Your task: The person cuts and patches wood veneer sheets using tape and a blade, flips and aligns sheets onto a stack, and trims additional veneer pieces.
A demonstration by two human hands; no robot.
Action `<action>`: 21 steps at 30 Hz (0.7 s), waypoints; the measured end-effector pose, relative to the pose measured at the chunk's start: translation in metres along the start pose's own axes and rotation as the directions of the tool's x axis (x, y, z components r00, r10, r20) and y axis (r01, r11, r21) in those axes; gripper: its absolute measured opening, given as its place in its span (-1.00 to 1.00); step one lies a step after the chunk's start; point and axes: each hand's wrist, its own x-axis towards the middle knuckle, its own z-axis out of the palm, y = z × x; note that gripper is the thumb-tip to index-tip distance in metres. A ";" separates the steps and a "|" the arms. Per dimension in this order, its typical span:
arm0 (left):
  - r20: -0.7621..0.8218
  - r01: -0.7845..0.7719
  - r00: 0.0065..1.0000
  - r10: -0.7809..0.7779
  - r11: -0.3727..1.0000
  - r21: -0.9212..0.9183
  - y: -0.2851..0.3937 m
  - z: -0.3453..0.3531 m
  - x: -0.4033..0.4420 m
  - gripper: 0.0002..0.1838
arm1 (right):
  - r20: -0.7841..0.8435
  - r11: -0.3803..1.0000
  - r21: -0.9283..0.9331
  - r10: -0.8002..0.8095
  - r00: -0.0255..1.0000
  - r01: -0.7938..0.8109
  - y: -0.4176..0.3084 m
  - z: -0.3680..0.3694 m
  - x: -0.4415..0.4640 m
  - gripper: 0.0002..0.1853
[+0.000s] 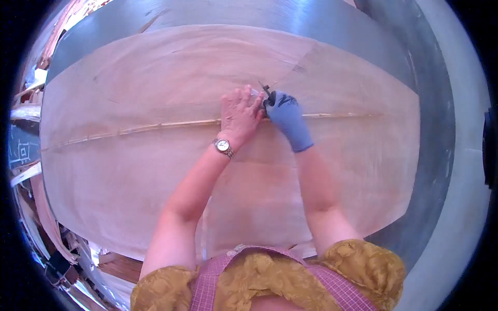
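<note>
A wide, thin pinkish-tan sheet that looks like wood veneer (259, 176) lies in front of me. A pale narrow strip or seam (171, 124) runs across it from left to right. My left hand (240, 114), bare with a wristwatch (223, 145), rests flat over this line, fingers stretched out. Close beside it, my right hand (285, 116) in a blue-grey glove is closed around a slim dark tool (267, 90), its end pointing up and left. The tool's working part is too small to make out. Something whitish shows between the hands.
The sheet lies on a smooth grey-blue table (218, 13), which shows beyond it and to the right. Torn veneer scraps (44, 207) crowd the left side, near a dark panel with pale writing (23, 147). A dark mark (298, 67) is on the sheet's far part.
</note>
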 end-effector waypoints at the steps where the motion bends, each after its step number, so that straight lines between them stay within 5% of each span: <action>1: 0.001 -0.007 1.000 0.007 1.000 0.021 0.001 0.000 0.000 -0.55 | 0.005 0.990 -0.123 0.075 0.997 -0.074 -0.015 0.001 -0.009 -0.80; 4: 0.102 0.016 0.995 -0.024 0.996 0.083 0.005 -0.002 -0.002 -0.55 | 0.028 0.978 -0.157 0.142 0.990 -0.136 -0.039 -0.002 -0.018 -0.83; 11: 0.035 -0.028 0.999 0.023 0.989 0.149 0.007 0.000 -0.001 -0.49 | -0.086 0.914 -0.398 0.045 0.995 -0.076 0.023 -0.023 0.013 -0.87; 13: 0.043 -0.042 0.998 0.035 0.984 0.175 0.004 0.002 0.000 -0.48 | -0.157 0.955 -0.238 0.144 0.977 -0.179 0.057 -0.042 0.032 -0.80; 16: 0.110 -0.049 0.993 0.043 0.997 0.056 0.009 -0.017 0.007 -0.43 | -0.123 0.907 0.394 0.212 0.970 -0.148 0.090 -0.078 0.070 -0.75; 18: 0.306 0.072 0.950 -0.054 0.996 -0.049 0.024 -0.050 0.027 -0.40 | -0.081 0.745 0.657 0.218 0.973 -0.112 0.108 -0.090 0.094 -0.68; 19: 0.407 0.142 0.909 -0.093 0.986 -0.091 0.027 -0.055 0.043 -0.39 | -0.017 0.759 0.633 0.208 0.978 -0.151 0.122 -0.087 0.117 -0.67; 21: 0.046 0.004 0.999 0.004 0.984 -0.180 0.031 -0.028 0.072 -0.38 | 0.114 0.787 0.575 0.193 0.975 -0.223 0.150 -0.078 0.150 -0.63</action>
